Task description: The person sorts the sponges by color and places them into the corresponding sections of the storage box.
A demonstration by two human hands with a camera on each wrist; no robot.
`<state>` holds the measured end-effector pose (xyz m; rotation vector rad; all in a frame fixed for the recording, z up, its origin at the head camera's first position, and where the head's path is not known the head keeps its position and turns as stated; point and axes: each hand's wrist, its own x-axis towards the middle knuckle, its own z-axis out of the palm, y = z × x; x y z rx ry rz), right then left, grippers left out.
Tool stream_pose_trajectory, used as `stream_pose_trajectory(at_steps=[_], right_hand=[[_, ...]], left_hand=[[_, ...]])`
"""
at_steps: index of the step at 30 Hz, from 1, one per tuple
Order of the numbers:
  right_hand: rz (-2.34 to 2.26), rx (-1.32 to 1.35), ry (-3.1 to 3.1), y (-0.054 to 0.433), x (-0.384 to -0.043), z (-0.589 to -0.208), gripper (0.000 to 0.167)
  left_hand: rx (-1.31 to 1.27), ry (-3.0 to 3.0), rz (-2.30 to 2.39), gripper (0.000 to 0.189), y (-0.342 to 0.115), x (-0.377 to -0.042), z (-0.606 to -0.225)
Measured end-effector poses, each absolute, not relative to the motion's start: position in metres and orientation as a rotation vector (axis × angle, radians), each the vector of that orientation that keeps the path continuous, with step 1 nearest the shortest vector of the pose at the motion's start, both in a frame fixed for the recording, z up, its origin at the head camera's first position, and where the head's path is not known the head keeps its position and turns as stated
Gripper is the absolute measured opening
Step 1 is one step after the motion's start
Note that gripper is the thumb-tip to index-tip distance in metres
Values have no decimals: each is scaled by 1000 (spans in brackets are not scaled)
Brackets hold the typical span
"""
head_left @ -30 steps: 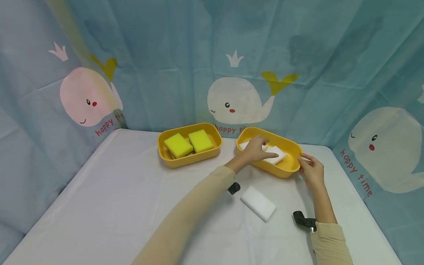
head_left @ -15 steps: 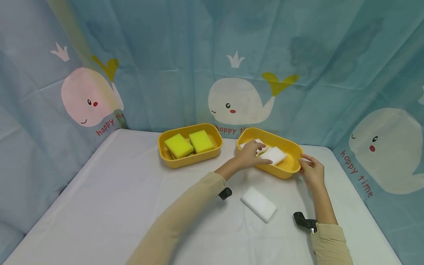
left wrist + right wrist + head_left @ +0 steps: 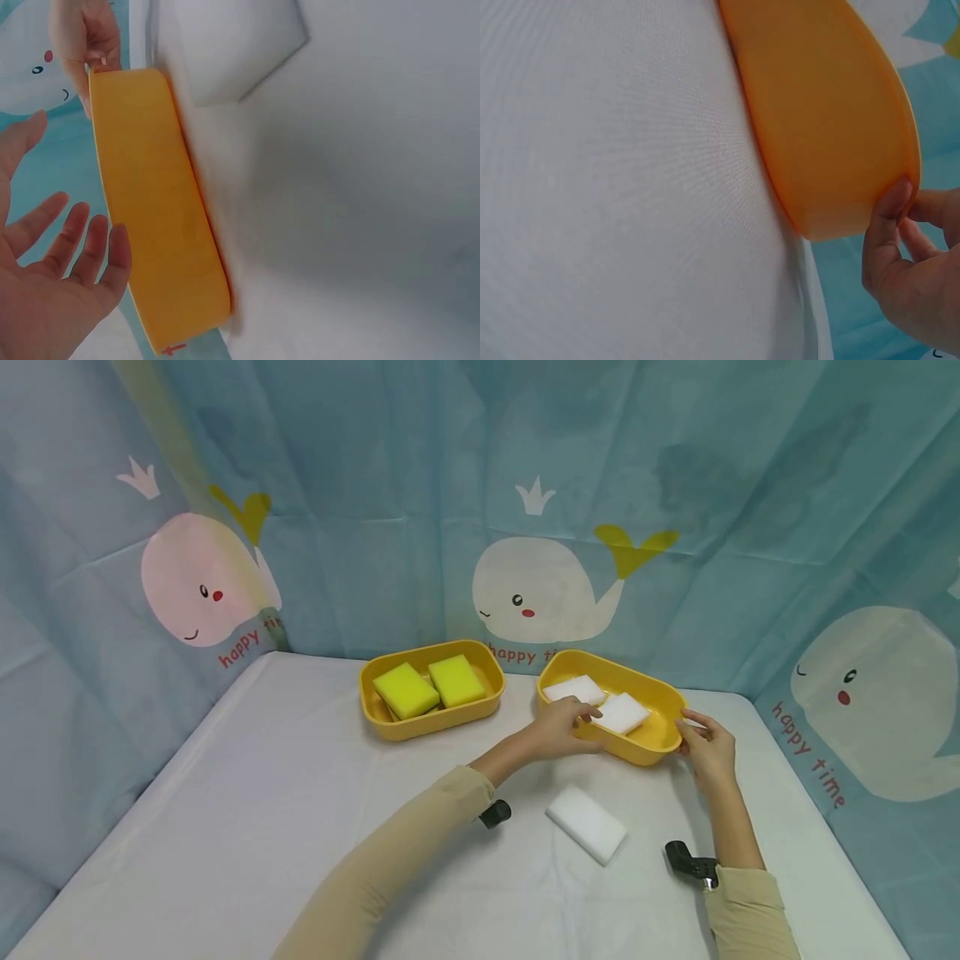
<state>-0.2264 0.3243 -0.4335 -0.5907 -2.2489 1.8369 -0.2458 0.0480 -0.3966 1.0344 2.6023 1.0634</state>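
Two white sponges lie in the right-hand yellow tray (image 3: 658, 700): one white sponge (image 3: 574, 688) at its left end, another white sponge (image 3: 622, 713) near its middle. My right hand (image 3: 707, 752) pinches the tray's right rim between thumb and fingers, as the right wrist view also shows. My left hand (image 3: 558, 729) is at the tray's near side with relaxed fingers and nothing in them; in the left wrist view its fingers (image 3: 88, 251) spread beside the tray wall (image 3: 154, 202). A third white sponge (image 3: 587, 823) lies flat on the table in front of the tray.
To the left stands another yellow tray (image 3: 367, 700) with yellow sponges, among them a yellow sponge (image 3: 406, 690) and a second yellow sponge (image 3: 457, 680). A white cloth (image 3: 225, 818) covers the table. Blue curtains (image 3: 360, 543) with printed whales hang behind and at the sides.
My left hand has drawn back from over the right tray toward the near left, uncovering the two white sponges. My right hand stays on the rim.
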Motion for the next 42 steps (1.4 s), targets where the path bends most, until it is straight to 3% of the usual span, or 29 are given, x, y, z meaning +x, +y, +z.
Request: stream_pose_trajectory(at_steps=[42], right_hand=[[1839, -603, -2262, 326, -228, -436, 50]], left_hand=[[1050, 2338, 836, 74, 19, -207, -439]])
